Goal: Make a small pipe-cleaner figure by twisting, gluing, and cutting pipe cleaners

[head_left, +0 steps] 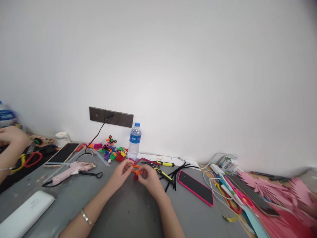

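Observation:
Near the middle of the grey table mat, my left hand pinches an orange fuzzy pipe cleaner between thumb and fingers. My right hand has closed its fingertips on the other side of the same piece, which is bent between both hands. A small dark red bit shows below the orange part; whether the two are joined I cannot tell. Just beyond my right hand lie yellow-and-black pliers, partly hidden by it. Magenta pipe cleaners and black pipe cleaners are beside them.
A water bottle and several colourful fuzzy figures stand by the wall. Leftward lie a glue gun and a white case. A pink-edged phone and pink paper lie right. Another person's hand is far left.

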Motion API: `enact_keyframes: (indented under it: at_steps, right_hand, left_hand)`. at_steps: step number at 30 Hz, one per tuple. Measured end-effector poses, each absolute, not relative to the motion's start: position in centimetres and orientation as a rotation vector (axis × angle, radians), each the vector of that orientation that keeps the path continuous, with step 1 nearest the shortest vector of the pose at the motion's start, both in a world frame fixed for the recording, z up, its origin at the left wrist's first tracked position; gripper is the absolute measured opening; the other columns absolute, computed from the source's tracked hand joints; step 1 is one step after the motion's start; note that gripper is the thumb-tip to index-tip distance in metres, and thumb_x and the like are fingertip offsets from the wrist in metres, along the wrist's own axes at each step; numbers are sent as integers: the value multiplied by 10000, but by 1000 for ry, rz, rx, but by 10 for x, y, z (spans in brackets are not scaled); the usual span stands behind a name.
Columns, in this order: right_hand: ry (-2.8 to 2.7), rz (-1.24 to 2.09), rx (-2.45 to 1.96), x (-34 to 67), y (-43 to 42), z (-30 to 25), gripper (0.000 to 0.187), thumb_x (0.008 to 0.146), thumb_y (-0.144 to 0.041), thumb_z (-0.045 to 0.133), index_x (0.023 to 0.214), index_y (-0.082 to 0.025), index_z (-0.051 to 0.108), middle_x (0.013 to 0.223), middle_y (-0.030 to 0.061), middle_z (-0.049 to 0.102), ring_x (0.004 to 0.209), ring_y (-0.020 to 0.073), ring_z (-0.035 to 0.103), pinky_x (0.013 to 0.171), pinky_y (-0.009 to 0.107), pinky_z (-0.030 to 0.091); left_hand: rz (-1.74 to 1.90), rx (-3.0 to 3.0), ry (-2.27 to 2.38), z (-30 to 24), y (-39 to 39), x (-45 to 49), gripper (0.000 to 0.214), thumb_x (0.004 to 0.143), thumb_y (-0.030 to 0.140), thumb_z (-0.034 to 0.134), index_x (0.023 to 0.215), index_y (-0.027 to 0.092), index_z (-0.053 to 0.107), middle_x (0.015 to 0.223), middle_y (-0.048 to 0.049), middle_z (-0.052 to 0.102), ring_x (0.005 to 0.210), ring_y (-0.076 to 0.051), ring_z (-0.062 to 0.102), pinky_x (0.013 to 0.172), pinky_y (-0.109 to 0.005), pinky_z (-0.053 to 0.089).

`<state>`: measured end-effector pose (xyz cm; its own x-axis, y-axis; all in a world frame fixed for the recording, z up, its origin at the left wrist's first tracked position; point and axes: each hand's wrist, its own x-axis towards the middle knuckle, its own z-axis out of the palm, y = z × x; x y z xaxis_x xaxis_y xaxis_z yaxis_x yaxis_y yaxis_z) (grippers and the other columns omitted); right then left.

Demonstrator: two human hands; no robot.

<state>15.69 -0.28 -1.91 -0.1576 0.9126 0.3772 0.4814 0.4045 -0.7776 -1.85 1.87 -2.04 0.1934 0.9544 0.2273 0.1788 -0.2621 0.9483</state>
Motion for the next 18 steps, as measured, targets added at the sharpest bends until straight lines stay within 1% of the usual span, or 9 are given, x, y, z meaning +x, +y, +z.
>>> enact_keyframes:
  at_steps: [4, 6, 10, 12, 15, 18]
  right_hand:
    - [-1632, 743, -1154, 161, 0, -14, 62, 721, -178, 576, 778, -174, 602, 626, -25, 523, 559, 122, 442, 526, 231, 367]
    - [-1548, 770, -1110, 161, 1, -12, 61, 736, -219, 585, 775, -174, 599, 624, -24, 530, 559, 119, 437, 529, 232, 374]
    - [-1446, 827, -1050, 157, 1, -9, 120, 743, -291, 602, 779, -179, 583, 624, -22, 538, 544, 116, 429, 511, 231, 370]
    - [-1432, 872, -1033, 154, 1, -10, 147, 744, -319, 611, 780, -181, 573, 628, -22, 533, 542, 115, 433, 511, 232, 369]
    - [-1400, 937, -1004, 151, 1, -11, 185, 750, -351, 621, 787, -180, 563, 647, -16, 534, 552, 118, 450, 523, 238, 383]
    - [-1377, 967, -973, 151, 1, -12, 222, 762, -387, 625, 809, -180, 562, 673, -5, 546, 569, 126, 476, 546, 249, 412]
  left_hand:
    - [1127, 1581, 1038, -14, 14, -15, 269, 803, 424, 581, 932, 190, 608, 878, -47, 672, 821, -210, 631, 677, -279, 467]
    - [1088, 1577, 996, -10, 11, -13, 282, 789, 432, 605, 937, 191, 606, 896, -58, 689, 852, -219, 641, 679, -278, 468]
    - [1020, 1630, 944, -8, 7, -11, 284, 759, 396, 659, 931, 176, 611, 861, -65, 704, 750, -200, 644, 608, -257, 442]
    - [1026, 1632, 925, -10, 8, -11, 257, 769, 377, 650, 911, 166, 614, 831, -62, 701, 716, -191, 637, 622, -264, 449]
    - [1074, 1617, 927, -13, 9, -12, 239, 778, 370, 636, 900, 165, 617, 825, -56, 686, 724, -189, 626, 647, -270, 457]
    - [1116, 1610, 956, -12, 9, -11, 248, 771, 382, 641, 902, 173, 616, 777, -33, 659, 696, -178, 602, 625, -259, 443]
